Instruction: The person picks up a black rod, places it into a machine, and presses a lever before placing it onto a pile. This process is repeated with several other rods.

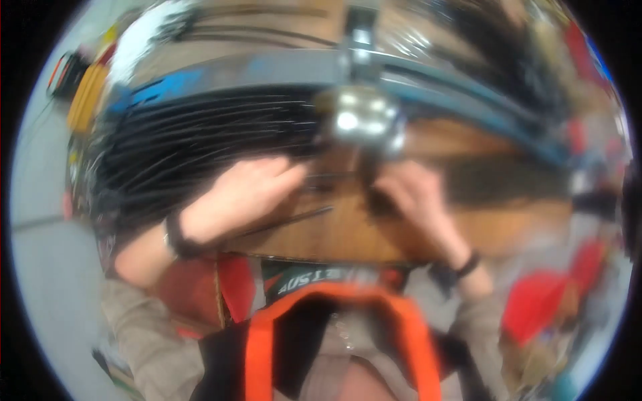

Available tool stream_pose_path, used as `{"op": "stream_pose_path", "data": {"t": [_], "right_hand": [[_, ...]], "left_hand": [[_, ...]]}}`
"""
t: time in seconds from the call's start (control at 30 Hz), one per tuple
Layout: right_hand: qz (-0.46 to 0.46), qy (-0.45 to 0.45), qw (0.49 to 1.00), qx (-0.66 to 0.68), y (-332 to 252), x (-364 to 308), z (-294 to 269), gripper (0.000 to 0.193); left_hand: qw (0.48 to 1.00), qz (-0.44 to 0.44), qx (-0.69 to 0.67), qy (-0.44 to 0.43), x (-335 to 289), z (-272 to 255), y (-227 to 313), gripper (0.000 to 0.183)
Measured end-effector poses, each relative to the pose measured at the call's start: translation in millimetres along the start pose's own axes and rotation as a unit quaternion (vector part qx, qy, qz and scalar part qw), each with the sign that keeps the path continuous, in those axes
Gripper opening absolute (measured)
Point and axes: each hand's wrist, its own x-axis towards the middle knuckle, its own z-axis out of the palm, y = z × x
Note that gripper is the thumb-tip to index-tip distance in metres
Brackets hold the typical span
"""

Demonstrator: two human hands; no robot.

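Many thin black rods or tubes (207,127) lie in a long bundle on the left of the wooden bench. My left hand (251,190) is over the bundle's near right end, its fingers closed and pointing at the middle. A thin dark piece seems to be at its fingertips, too blurred to name. A shiny rounded metal part (366,117) of a bench machine stands between my hands, just beyond them. My right hand (418,190) is below and right of it, fingers curled inward; what they hold, if anything, is hidden. One loose black rod (294,219) lies nearer me.
A grey-blue metal rail (234,70) crosses behind the rods, with more dark lengths and clear plastic wrap beyond. The wooden bench top (361,237) shows in front. A yellow case (87,100) sits at far left. Red items (538,304) are at the right.
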Motion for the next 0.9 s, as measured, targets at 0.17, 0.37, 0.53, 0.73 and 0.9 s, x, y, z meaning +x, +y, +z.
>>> {"op": "stream_pose_path", "data": {"t": [0.17, 0.37, 0.53, 0.73, 0.9], "right_hand": [[0.033, 0.053, 0.997, 0.046, -1.2, -14.5, -2.3, 0.021], [-0.012, 0.104, 0.994, 0.02, 7.6, -27.7, -7.8, 0.027], [-0.199, 0.141, 0.947, -0.208, -1.0, -16.3, -27.2, 0.042], [-0.205, 0.277, 0.923, -0.169, 67.9, -16.1, -96.7, 0.047], [-0.039, 0.317, 0.934, -0.16, 92.1, -33.9, -134.6, 0.044]], "left_hand": [[0.999, -0.009, -0.009, 0.035, 10.7, -4.1, 19.3, 0.027], [0.997, 0.036, -0.007, 0.067, 29.2, -18.4, 36.8, 0.031], [0.999, -0.019, 0.041, 0.001, 48.8, -39.6, 58.1, 0.033], [0.984, 0.102, 0.101, 0.108, 110.2, -75.1, 55.6, 0.037], [0.969, 0.139, 0.14, 0.148, 166.1, -86.8, 62.9, 0.038]]}}
